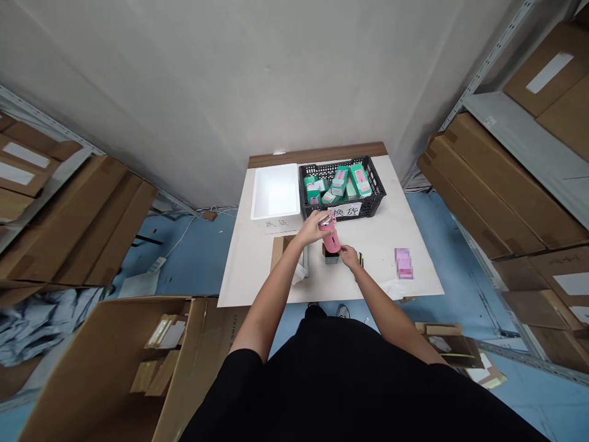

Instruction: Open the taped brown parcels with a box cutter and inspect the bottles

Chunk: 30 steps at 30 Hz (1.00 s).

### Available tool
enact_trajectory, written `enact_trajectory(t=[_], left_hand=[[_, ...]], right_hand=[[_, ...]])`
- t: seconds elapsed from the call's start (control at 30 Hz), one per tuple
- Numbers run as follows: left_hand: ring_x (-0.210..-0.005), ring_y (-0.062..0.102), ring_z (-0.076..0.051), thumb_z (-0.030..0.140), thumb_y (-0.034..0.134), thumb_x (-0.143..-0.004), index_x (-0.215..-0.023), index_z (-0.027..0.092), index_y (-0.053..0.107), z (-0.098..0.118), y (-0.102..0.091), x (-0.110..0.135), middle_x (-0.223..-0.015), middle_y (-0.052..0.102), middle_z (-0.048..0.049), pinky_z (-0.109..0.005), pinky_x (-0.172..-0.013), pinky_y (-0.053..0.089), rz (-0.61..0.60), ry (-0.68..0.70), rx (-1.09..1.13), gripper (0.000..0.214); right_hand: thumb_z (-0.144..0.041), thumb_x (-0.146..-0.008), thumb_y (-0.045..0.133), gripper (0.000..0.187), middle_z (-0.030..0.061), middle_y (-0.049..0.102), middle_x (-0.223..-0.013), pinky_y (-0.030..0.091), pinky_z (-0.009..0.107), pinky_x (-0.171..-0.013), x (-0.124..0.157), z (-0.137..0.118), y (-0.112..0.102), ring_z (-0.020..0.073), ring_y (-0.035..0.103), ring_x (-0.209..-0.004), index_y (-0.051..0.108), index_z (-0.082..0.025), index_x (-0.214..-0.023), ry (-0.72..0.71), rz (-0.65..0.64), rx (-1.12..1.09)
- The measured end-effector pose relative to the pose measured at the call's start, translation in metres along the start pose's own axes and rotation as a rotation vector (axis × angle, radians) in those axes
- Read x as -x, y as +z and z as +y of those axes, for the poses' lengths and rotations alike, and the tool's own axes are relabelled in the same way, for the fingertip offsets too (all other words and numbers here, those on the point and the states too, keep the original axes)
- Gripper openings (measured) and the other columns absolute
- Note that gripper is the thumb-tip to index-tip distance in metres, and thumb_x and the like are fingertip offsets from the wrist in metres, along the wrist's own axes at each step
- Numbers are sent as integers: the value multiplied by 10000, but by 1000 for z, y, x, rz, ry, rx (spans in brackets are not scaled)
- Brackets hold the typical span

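My left hand (313, 227) is closed around the upper part of a pink insulated bottle (332, 242) with a shiny silver lid. The bottle tilts, its base over a small open green box (331, 259) on the table. My right hand (348, 255) is at the right side of that box, close to the bottle's base, its fingers pressed together at the box's edge. Whether those fingers also touch the bottle is hard to see. Left of the box, under my left forearm, lies an open brown carton (280, 250) with crumpled white wrapping (299, 274) beside it.
A white foam bin (276, 216) and a black crate (366, 210) holding several green boxes stand at the table's back. A blurred pink item (404, 264) lies on the right, and a yellow-black object (361, 260) by my right wrist. Carton-loaded shelves flank both sides; a large carton (105, 356) stands lower left.
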<state>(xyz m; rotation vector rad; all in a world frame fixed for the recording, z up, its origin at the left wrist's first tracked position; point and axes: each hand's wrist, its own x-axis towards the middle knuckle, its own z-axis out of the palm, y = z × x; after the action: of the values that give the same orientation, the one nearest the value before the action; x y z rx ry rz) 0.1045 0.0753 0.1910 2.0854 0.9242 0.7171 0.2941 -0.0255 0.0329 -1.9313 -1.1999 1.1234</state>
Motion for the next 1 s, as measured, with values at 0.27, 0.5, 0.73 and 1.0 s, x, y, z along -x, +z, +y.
enact_trajectory(t=[0.27,0.5,0.73,1.0], left_hand=[[-1086,645,-233,182,863,-737,-1311,273,690,-36,41,15,-1220,574,-51,-333,-986,552,-178,-98,-201,606],[-1209,578,-317,294,934,-755,-1257,297,731,-54,78,25,-1214,633,-88,-389,-1011,494,-336,-115,-519,542],[-1275,524,-388,518,899,-796,-1143,241,805,-75,107,46,-1263,633,-165,-484,-1088,430,-281,-252,-578,453],[-1213,688,-311,410,699,-968,-1431,146,646,-124,111,68,-1287,741,-177,-416,-1074,499,64,-773,-2,536]], right_hand=[[-647,-908,563,495,33,657,-610,530,294,-678,-9,24,20,221,658,-713,549,-260,-601,3,75,-122],[-576,-892,572,408,5,617,-609,531,293,-680,-10,35,27,207,629,-707,535,-267,-629,11,105,-187],[-509,-903,578,336,6,640,-681,540,297,-730,-13,36,29,203,631,-763,553,-258,-682,31,88,-183],[-473,-920,555,248,12,680,-780,566,319,-775,-17,39,29,214,654,-823,565,-268,-780,20,95,-175]])
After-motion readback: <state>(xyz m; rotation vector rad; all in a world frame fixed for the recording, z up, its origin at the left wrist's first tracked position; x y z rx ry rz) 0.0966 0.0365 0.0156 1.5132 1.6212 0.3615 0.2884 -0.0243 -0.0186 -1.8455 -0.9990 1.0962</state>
